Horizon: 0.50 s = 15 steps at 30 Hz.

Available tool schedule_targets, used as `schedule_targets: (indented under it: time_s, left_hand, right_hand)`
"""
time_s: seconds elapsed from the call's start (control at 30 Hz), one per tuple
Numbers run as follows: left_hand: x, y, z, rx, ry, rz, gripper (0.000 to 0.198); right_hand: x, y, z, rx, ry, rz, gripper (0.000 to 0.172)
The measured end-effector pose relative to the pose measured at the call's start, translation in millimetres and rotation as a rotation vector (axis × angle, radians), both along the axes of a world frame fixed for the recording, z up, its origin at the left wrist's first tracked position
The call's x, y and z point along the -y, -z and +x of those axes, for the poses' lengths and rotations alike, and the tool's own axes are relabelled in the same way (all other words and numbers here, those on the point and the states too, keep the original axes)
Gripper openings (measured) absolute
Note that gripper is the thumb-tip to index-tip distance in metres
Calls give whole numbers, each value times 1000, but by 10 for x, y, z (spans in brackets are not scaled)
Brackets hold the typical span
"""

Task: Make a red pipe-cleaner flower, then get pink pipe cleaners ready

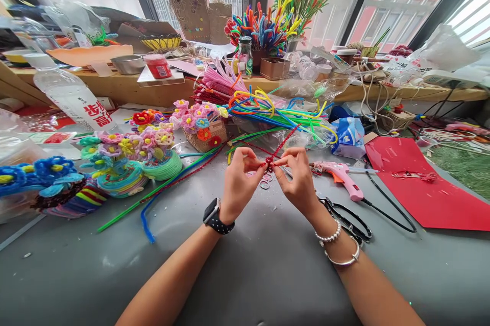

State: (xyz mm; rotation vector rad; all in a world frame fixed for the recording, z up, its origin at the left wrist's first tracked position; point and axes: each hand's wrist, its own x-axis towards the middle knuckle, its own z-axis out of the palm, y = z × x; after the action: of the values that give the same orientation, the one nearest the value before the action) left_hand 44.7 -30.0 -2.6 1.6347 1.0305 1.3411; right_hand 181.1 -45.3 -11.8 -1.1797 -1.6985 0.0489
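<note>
A sparkly red pipe cleaner [286,140] is pinched between my two hands over the grey table, its free end slanting up to the right. My left hand [240,183] has thumb and fingertips closed on its bent, crossed part. Close beside it, my right hand [299,179] pinches the same red piece from the other side. The exact shape at the fingertips is partly hidden. Small ring-like pieces [264,183] lie on the table just below the hands. A pink glue gun [346,178] rests right of my right hand, and black-handled scissors [350,221] lie by that wrist.
Pipe-cleaner flower pots [163,164] and a clear bottle [72,94] stand at left. Green and blue pipe cleaners [126,214] lie left of my hands. A colourful pipe-cleaner bundle [275,111] is behind them. Red card [429,188] and the glue gun's cord occupy the right.
</note>
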Motion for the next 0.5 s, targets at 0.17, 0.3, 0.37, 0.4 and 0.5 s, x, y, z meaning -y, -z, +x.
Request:
schedule_targets:
  time_s: [0.17,0.3,0.37,0.4,0.5]
  left_hand:
    - [36,88,-15,-388,-118,430,10]
    - [29,120,-23,-477,-15,498,12]
    - [31,101,-8,-376,-22,392,13]
    - [30,86,2,-299,-23,315,14]
    - [12,41,22,-53,46,63,24]
  right_hand:
    - [-44,10,-48,-505,-139,-428,11]
    - [-46,8,-5,-906,-340,-776,9]
    - [-37,-15,49,-972,-446,-865,6]
    - [-34,-29,79,-970,-476,-883,5]
    - [-42,-60,153,-952,-497,-883,6]
